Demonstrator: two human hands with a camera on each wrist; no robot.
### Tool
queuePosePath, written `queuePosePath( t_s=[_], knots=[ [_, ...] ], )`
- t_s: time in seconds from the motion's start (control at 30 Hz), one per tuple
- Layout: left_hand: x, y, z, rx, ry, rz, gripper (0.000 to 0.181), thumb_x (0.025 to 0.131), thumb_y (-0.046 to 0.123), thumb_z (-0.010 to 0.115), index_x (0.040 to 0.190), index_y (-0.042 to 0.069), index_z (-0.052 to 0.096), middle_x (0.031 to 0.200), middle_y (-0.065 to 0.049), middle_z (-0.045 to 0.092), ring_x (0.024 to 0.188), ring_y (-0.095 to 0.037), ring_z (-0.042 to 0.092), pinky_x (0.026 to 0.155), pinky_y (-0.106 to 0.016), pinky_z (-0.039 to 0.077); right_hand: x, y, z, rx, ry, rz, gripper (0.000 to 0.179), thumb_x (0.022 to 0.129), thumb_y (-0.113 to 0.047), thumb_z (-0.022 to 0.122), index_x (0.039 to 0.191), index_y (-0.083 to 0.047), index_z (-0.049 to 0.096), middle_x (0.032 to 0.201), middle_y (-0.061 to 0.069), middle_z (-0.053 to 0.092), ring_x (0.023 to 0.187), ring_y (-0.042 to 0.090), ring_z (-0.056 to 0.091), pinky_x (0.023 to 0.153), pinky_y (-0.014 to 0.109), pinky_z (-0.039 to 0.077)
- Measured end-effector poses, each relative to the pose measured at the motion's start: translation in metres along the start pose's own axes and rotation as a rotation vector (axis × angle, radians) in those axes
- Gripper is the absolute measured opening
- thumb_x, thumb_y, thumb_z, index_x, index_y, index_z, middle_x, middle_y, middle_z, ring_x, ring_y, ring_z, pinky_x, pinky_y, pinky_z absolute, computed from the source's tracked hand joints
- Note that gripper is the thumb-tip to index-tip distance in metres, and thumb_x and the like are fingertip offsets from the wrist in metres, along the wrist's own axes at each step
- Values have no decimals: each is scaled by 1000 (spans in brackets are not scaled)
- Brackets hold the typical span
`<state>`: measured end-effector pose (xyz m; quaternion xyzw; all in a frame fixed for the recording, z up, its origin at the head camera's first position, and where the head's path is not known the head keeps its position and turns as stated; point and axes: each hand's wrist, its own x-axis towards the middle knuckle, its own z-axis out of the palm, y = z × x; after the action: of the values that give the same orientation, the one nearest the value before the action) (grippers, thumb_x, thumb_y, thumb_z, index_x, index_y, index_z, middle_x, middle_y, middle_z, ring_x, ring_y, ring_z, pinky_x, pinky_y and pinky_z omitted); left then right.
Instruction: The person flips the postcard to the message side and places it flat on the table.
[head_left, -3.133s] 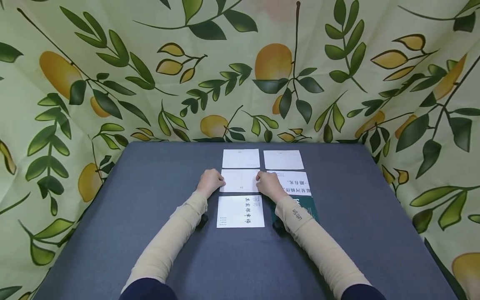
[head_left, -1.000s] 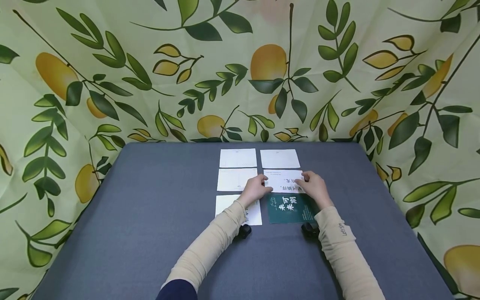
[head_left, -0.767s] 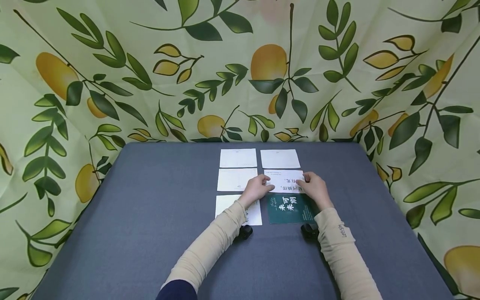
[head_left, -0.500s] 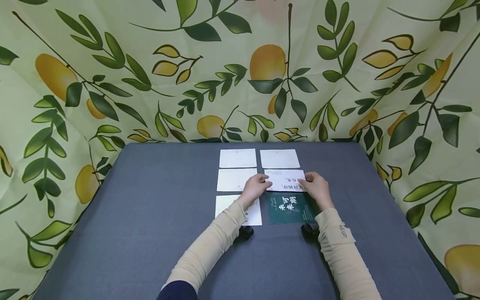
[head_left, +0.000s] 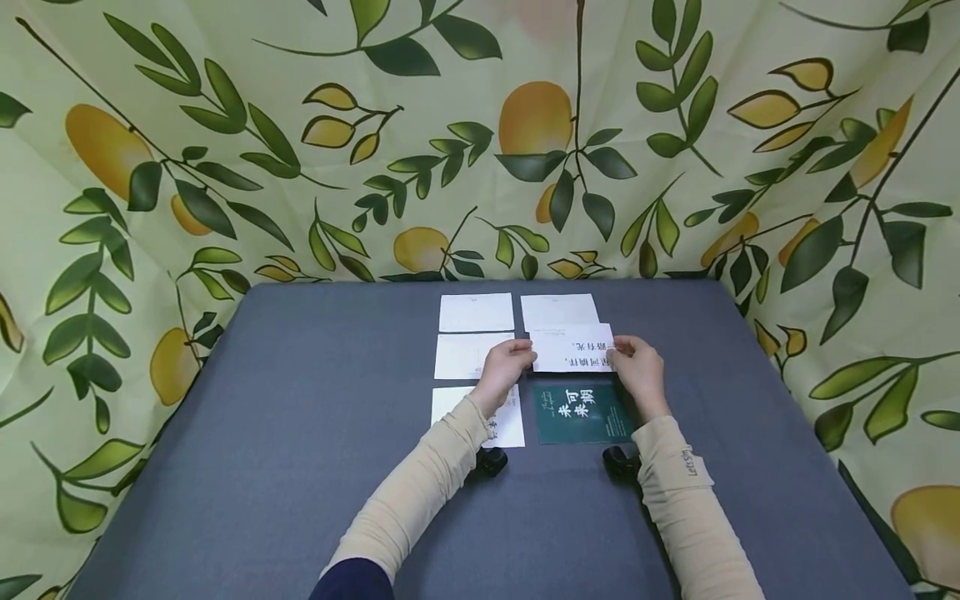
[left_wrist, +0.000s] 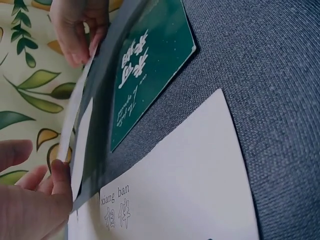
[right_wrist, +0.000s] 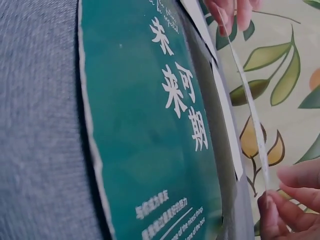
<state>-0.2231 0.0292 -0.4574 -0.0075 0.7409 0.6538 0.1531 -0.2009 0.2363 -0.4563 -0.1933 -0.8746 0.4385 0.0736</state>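
Note:
A white postcard with dark Chinese lettering (head_left: 572,347) is raised off the table, seen nearly edge-on in both wrist views. My left hand (head_left: 504,371) pinches its left end between thumb and fingers. At the opposite end, my right hand (head_left: 640,371) pinches it the same way. Below the lifted postcard lies a dark green postcard (head_left: 555,425) with white lettering, flat on the cloth. The raised one overlaps, from this viewpoint, the near edge of a white postcard (head_left: 558,308) at the back right.
Left of these lies a column of white postcards: a back one (head_left: 476,313), a middle one (head_left: 461,357) and a front one (head_left: 448,405) partly hidden by my left arm. A dark grey cloth (head_left: 337,358) covers the table. Behind hangs a leaf-and-fruit patterned curtain (head_left: 442,167).
Both hands moved rightward from the middle-left postcard to the lettered one beside it. They have since lifted that postcard off the table and shifted it slightly away from me.

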Motion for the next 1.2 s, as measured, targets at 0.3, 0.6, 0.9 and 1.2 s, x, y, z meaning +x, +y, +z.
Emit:
queuePosePath(
  t_s=[0.3, 0.6, 0.9, 1.2],
  knots=[
    [3, -1, 0, -41, 73, 9, 40, 86, 8, 63, 125, 3, 56, 115, -12, 61, 108, -21, 58, 94, -28, 48, 11, 13, 5, 25, 123, -29, 32, 90, -15, 56, 118, -1, 62, 112, 19, 65, 97, 29, 59, 68, 24, 46],
    [4, -3, -1, -59, 154, 61, 27, 83, 6, 67, 110, 3, 65, 96, -8, 63, 83, -11, 55, 76, -25, 51, 43, 58, 25, 19, 142, -47, 34, 92, -28, 57, 123, -14, 62, 111, 6, 67, 95, 18, 60, 73, 26, 48],
    [5, -2, -2, -118, 181, 75, 18, 85, 7, 64, 101, -1, 65, 86, -4, 57, 78, -9, 58, 79, -24, 54, 29, 36, 15, 99, 135, -53, 31, 90, -27, 60, 114, -9, 66, 100, 8, 63, 84, 16, 52, 60, 19, 41],
    [5, 0, -3, -112, 205, 96, 14, 85, 9, 65, 95, 0, 66, 79, 4, 53, 71, -7, 51, 67, -19, 47, 6, 3, -2, 330, 101, -11, 29, 88, -24, 63, 105, 0, 64, 86, -1, 58, 74, 7, 50, 61, 15, 43]
  ],
)
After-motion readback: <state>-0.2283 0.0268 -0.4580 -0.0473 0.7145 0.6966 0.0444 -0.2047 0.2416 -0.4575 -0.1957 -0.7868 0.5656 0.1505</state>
